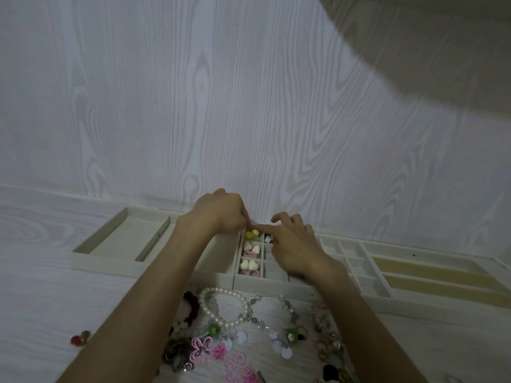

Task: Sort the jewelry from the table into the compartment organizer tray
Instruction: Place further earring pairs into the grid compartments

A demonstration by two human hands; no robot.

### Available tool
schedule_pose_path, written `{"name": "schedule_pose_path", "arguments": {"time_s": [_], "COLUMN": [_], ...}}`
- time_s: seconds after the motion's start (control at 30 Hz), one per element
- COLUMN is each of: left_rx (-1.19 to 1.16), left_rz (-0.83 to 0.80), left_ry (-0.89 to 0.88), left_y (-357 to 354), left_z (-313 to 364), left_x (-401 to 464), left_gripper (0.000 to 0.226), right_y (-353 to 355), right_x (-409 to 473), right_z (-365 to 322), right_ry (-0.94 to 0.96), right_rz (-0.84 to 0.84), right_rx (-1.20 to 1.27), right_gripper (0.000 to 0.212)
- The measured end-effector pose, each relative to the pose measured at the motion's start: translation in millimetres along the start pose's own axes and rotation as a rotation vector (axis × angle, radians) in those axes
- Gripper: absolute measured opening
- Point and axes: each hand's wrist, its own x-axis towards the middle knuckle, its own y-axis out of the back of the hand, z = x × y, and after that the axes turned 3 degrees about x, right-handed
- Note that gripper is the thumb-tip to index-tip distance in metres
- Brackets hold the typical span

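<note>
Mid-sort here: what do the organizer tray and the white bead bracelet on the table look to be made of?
The organizer tray looks covered in cream velvet-like fabric: matte, no glare, soft edges; the core is hidden. The white bead bracelet looks like pearl or imitation pearl: round, glossy beads with soft highlights. Which of the two, the view cannot settle.

Matt, cloth-like cream organizer tray point(373, 293), glossy pearl bracelet point(224, 308), pale wood-grain table point(36, 294) and wall point(249, 92).
</note>
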Motion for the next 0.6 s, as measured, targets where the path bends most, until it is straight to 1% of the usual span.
{"name": "schedule_pose_path", "arguments": {"time_s": [0.2, 0.33, 0.6], "left_rx": [0.022, -0.012, -0.061], "left_rz": [-0.026, -0.071, -0.137], "left_ry": [0.014, -0.017, -0.064], "left_y": [-2.5, -1.5, 2.0], "left_z": [-3.8, 3.5, 5.7], "left_x": [2.7, -1.7, -5.2], "left_gripper": [0.024, 0.030, 0.037], "right_y": [-1.0, 0.3, 0.2], "right_x": [0.0, -0.1, 1.2], "right_z": [0.9, 4.8, 4.6], "right_ry": [0.002, -0.022, -0.046], "right_rz": [-0.002, 0.038, 0.033], "right_rx": [-0.017, -0.001, 0.041], "right_gripper": [0.058, 0.054, 0.056]}}
